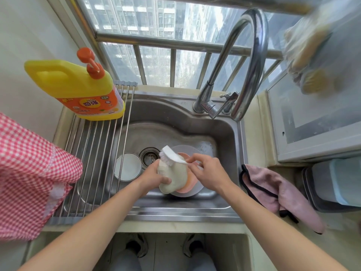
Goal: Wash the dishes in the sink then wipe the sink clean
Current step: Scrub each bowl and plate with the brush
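Over the near side of the steel sink (224, 133), two bare hands work above one stack of dishes. The left hand (154, 178) grips one cream-coloured dish (172, 178), fingers curled round its edge and thumb on its face, tilting it up over the stack. The right hand (207, 171) pinches the handle of one white brush (172, 154), whose bristles press on the top of that dish. Beneath lie a pink-and-orange plate (186, 187) and a larger grey plate (192, 192), lying close to the basin's near wall. One white bowl (128, 166) sits just left of the single drain (149, 158), partly under the roll-up rack (101, 145) that covers the sink's left part. The far half of the basin lies bare. One pink cloth (273, 189) drapes over the counter at the right rim. One yellow detergent bottle (78, 87) stands at the rack's far end, and one curved faucet (246, 61) rises from the far rim.
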`<state>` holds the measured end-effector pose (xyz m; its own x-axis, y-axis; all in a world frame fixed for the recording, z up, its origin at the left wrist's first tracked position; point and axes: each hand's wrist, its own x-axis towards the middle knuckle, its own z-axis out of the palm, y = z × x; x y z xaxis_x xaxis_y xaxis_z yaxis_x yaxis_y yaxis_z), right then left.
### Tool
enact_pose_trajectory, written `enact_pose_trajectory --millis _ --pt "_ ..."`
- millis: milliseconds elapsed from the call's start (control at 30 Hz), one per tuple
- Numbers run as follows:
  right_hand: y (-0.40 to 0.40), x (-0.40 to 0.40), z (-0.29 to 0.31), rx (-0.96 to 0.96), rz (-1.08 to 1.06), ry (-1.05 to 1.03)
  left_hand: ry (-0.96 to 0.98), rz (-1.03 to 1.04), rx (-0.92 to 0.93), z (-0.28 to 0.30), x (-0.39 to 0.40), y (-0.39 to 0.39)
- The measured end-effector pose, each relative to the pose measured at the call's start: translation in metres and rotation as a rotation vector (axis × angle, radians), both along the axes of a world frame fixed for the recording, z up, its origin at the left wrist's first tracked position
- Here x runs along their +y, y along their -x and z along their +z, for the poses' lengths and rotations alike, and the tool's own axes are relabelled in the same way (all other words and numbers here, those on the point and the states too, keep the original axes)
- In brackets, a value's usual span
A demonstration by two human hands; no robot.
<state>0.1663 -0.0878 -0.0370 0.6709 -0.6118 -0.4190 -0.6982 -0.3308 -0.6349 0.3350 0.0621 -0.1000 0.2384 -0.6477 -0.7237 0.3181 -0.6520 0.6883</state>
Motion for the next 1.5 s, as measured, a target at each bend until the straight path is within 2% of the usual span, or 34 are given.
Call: enact_pose_trajectory --millis 67,167,333,467,533,633,667,767,900,1100,1233,1367,1500 --pt "0.001 0.000 -0.003 0.014 0.006 0.022 0.002 -0.001 0.006 -0.003 0.002 0.000" --pt "0.007 -0.011 -0.009 0.113 -0.103 0.041 -0.004 0.006 -0.014 -0.002 0.002 0.003" --pt "0.003 0.008 -0.002 -0.002 0.033 0.025 0.001 0.021 -0.031 -0.005 0.004 0.003" --pt "0.019 -0.001 -0.019 0.165 -0.158 0.062 0.009 0.003 -0.108 -0.004 0.008 0.002" --pt "0.022 0.013 -0.017 0.112 -0.146 0.056 0.017 0.019 -0.114 -0.005 0.008 0.003" --pt "0.025 0.047 -0.011 -0.006 -0.017 0.048 0.012 0.068 -0.060 -0.008 0.010 0.003" --pt "0.028 0.053 -0.014 0.012 -0.034 0.065 0.009 0.082 -0.031 -0.009 0.012 0.003" --pt "0.036 0.054 -0.028 0.079 -0.286 0.061 -0.007 0.143 0.066 -0.008 0.013 0.003" --pt "0.026 0.082 -0.017 -0.050 -0.190 0.029 -0.039 0.192 0.119 -0.008 0.008 0.007" --pt "0.031 0.056 -0.030 0.095 -0.381 -0.013 -0.075 0.192 0.114 -0.006 0.010 0.003" --pt "0.025 0.069 -0.016 -0.042 -0.213 -0.027 -0.069 0.185 0.073 -0.007 0.007 0.004" --pt "0.033 0.056 -0.024 0.043 -0.369 -0.044 -0.080 0.221 0.145 -0.006 0.009 0.004" --pt "0.025 0.072 -0.014 -0.047 -0.224 -0.034 -0.096 0.231 0.128 -0.008 0.009 0.006"
